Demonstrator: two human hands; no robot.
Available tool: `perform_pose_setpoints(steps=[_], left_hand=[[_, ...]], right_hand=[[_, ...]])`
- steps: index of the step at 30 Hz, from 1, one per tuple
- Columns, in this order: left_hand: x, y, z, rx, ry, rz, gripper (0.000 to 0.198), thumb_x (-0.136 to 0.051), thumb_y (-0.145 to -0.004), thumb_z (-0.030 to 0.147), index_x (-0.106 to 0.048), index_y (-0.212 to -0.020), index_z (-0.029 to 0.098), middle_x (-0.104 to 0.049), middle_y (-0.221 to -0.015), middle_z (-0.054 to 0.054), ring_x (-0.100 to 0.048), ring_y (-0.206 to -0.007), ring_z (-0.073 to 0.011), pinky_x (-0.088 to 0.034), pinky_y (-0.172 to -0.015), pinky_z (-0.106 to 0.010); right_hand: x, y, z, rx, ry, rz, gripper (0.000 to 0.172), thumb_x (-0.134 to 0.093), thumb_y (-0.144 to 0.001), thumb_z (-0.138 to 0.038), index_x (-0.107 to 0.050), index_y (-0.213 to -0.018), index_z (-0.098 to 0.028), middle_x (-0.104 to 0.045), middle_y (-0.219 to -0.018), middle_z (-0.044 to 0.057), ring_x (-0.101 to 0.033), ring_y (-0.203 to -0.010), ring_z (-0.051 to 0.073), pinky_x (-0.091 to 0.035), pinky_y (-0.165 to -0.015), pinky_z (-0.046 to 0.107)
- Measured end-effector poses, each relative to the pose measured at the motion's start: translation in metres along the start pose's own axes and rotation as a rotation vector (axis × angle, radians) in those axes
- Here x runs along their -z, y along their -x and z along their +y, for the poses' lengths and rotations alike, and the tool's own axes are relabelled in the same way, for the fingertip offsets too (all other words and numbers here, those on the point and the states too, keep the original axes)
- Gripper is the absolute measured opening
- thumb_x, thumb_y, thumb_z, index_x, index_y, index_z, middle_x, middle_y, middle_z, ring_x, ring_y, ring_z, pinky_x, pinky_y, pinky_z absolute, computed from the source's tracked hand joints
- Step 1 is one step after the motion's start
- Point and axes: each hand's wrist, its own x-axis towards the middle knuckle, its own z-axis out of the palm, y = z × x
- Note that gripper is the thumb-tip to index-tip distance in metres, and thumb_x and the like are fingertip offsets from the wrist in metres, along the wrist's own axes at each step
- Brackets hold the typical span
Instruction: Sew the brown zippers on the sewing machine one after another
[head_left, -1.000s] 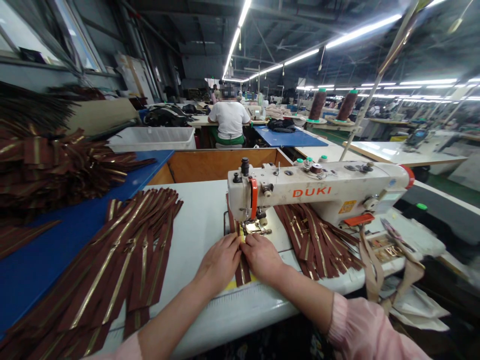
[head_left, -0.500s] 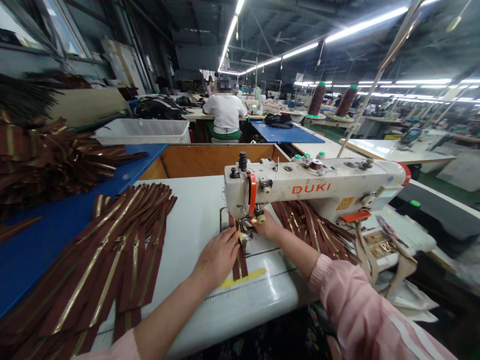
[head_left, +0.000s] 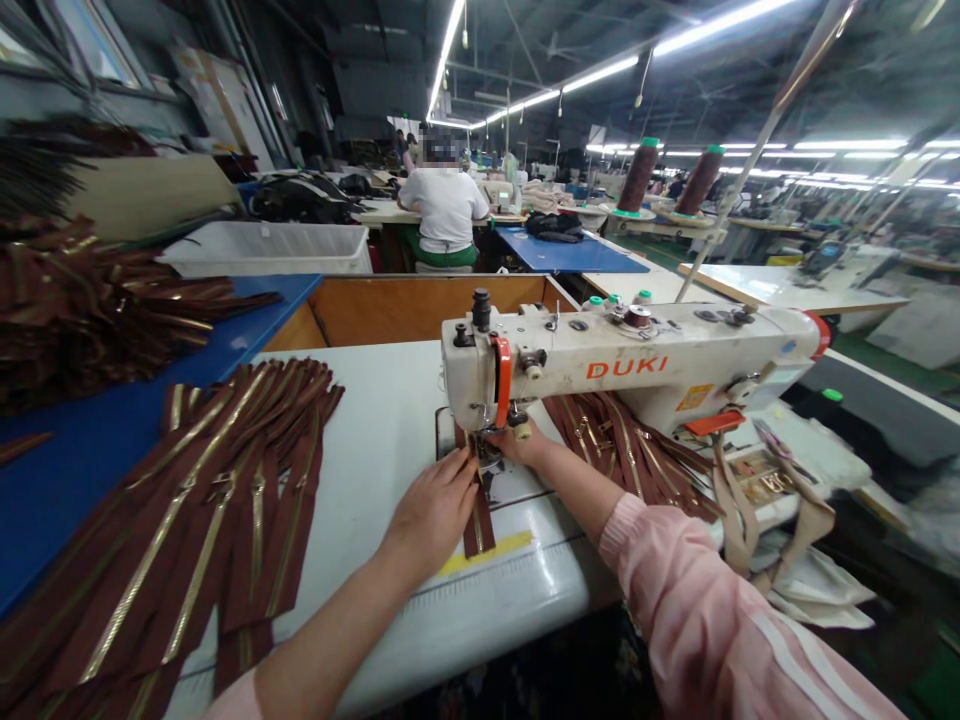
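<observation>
— Now, where is the brown zipper strip [head_left: 478,525] lying?

— It is running out from under the presser foot [head_left: 480,450] of the DUKI sewing machine [head_left: 622,370], trailing toward the operator across the white bench [head_left: 360,420] and ending at a yellow strip [head_left: 487,552].

— And how are the hands placed?

— They are working apart. The left hand [head_left: 431,530] is resting against the strip's edge, while the right hand [head_left: 521,445] is reaching in under the machine beside the presser foot. Whether either one is gripping cannot be determined from this view.

— How is the strip handling?

— Judging by its look, the woven tape [head_left: 487,530] is behaving as a light, soft, limp material, while the brass teeth [head_left: 478,530] are stiffening it lengthwise and are likely sliding under the fingertips. I am recommending a hold on the tape margins, clear of the teeth.
</observation>
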Motion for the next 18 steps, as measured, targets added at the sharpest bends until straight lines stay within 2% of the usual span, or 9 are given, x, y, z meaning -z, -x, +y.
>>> perform_pose_setpoints(steps=[4,7,10,14,18], left_hand=[[-0.0001,-0.0001,-0.0003,0.012,0.007,-0.009,0.036,-0.034,-0.092,0.022,-0.059,-0.115,0.010,-0.062,-0.121,-0.017,-0.058,-0.111,-0.0276,-0.050,-0.093,-0.046],[0.0008,0.0011,0.0001,0.021,0.016,-0.016,0.036,-0.034,-0.093,0.023,-0.059,-0.116,0.012,-0.061,-0.122,-0.015,-0.057,-0.113,-0.0270,-0.050,-0.094,-0.045],[0.0023,0.0035,0.0022,0.037,0.028,-0.012,0.036,-0.033,-0.094,0.024,-0.059,-0.116,0.012,-0.060,-0.124,-0.015,-0.056,-0.115,-0.0263,-0.049,-0.096,-0.044],[0.0031,0.0038,0.0059,0.039,0.028,0.002,0.036,-0.032,-0.095,0.024,-0.059,-0.116,0.013,-0.059,-0.125,-0.015,-0.055,-0.118,-0.0248,-0.048,-0.098,-0.042],[0.0011,-0.0010,0.0087,0.031,0.004,-0.033,0.034,-0.035,-0.094,0.023,-0.060,-0.114,0.013,-0.061,-0.124,-0.014,-0.054,-0.119,-0.0244,-0.046,-0.100,-0.041]], right_hand=[[0.0012,-0.0015,-0.0004,0.005,-0.018,-0.028,0.021,-0.067,-0.074,-0.031,-0.069,-0.089,-0.016,-0.071,-0.091,0.005,-0.065,-0.090,0.021,-0.050,-0.090,0.036],[0.0018,-0.0029,-0.0004,0.008,-0.017,-0.041,0.019,-0.068,-0.074,-0.032,-0.069,-0.085,-0.016,-0.071,-0.090,0.005,-0.063,-0.096,0.021,-0.047,-0.095,0.037],[0.0003,-0.0036,-0.0009,0.004,-0.016,-0.037,0.016,-0.068,-0.074,-0.030,-0.068,-0.083,-0.016,-0.071,-0.091,0.006,-0.062,-0.100,0.022,-0.043,-0.099,0.038],[-0.0024,-0.0030,-0.0042,-0.011,-0.028,-0.025,0.013,-0.065,-0.076,-0.026,-0.068,-0.084,-0.016,-0.071,-0.090,0.005,-0.062,-0.099,0.021,-0.044,-0.098,0.037],[-0.0008,-0.0004,-0.0081,-0.040,-0.037,0.002,0.010,-0.064,-0.076,-0.022,-0.069,-0.084,-0.018,-0.071,-0.085,0.004,-0.063,-0.094,0.021,-0.046,-0.094,0.033]])
